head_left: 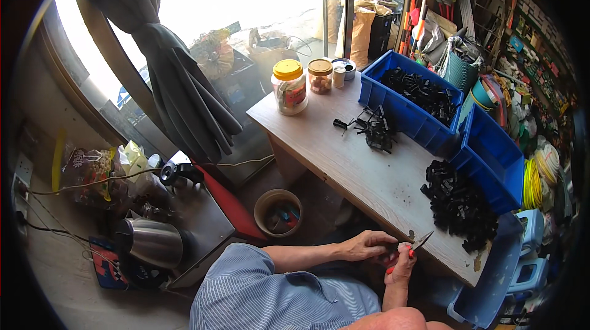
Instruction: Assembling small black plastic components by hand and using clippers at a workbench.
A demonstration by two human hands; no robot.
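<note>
right hand (401, 263) grips red-handled scissors (411, 252). left hand (367, 246): grasp cannot be told; best placed clear of the blades (423, 240).

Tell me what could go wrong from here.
The red-handled scissors in the right grip are close to the left grip, so a slip might nick it. The large heap of black parts reaches near the edge of the table, so a bump could knock some off.

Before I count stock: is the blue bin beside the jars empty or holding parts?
Holding parts: many black pieces lie inside the blue bin; how deep, I cannot tell.
</note>
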